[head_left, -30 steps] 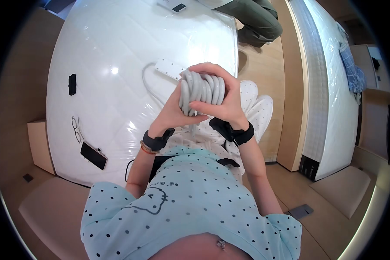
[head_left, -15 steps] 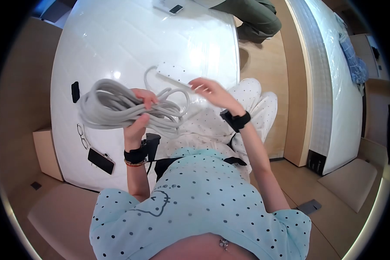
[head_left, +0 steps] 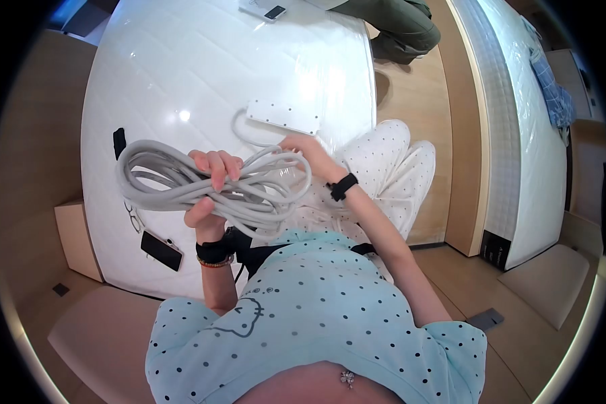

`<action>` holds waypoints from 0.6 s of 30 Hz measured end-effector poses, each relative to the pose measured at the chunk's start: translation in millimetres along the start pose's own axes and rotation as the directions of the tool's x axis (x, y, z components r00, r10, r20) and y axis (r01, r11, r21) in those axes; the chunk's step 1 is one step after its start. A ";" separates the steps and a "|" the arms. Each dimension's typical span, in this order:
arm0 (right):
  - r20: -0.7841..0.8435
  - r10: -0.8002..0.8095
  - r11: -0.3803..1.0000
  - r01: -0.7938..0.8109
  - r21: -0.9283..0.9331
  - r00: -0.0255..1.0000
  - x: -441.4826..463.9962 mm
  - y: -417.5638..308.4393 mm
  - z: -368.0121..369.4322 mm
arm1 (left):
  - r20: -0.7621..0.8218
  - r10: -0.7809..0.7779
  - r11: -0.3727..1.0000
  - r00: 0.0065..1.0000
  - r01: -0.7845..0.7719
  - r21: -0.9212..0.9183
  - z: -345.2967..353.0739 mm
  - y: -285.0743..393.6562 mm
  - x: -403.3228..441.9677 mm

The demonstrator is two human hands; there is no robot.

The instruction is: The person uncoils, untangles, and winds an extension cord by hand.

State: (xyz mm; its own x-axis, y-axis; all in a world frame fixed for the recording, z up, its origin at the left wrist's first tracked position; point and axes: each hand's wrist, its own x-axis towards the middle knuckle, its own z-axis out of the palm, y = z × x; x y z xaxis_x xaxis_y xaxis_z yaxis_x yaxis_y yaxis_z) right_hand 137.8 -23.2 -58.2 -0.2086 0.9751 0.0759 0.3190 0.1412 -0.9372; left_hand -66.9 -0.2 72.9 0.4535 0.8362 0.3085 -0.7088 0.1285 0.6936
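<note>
A thick bundle of looped grey cable (head_left: 161, 192) hangs in my left hand (head_left: 212, 176), whose thumb and fingers wrap round its middle. The loops spread out to both sides of that hand. My right hand (head_left: 304, 149) is at the right end of the loops, its fingers bent round the stretch of cable that leads to the white power strip (head_left: 283, 117); the loops partly hide these fingertips. Lying on the plastic-covered mattress just beyond my right hand, the power strip has its cable leaving from the left end.
On the mattress (head_left: 182, 74) lie a phone (head_left: 161, 250), glasses (head_left: 133, 217) partly behind the cable, and a small black object (head_left: 119, 143). Another person's leg (head_left: 400, 30) is at the far edge, near a white box (head_left: 259, 9). A second wrapped mattress (head_left: 525, 175) stands right.
My right hand has come down and left from the open air onto the cable. The bundle has shifted slightly down, and its loops are more spread.
</note>
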 end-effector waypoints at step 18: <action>0.062 0.190 0.932 -0.200 0.302 0.980 -39.7 3.3 -36.9 | -0.056 0.121 0.953 0.991 -0.132 -0.274 -0.5 7.9 7.2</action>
State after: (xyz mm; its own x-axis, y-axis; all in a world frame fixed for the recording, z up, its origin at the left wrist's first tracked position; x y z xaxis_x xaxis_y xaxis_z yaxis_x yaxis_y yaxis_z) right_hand 181.2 -55.1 -51.8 -0.2013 0.9715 -0.1250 0.0594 -0.1152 -0.9916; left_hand -69.5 7.1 80.2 0.3331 0.8742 0.3533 -0.8833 0.1582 0.4413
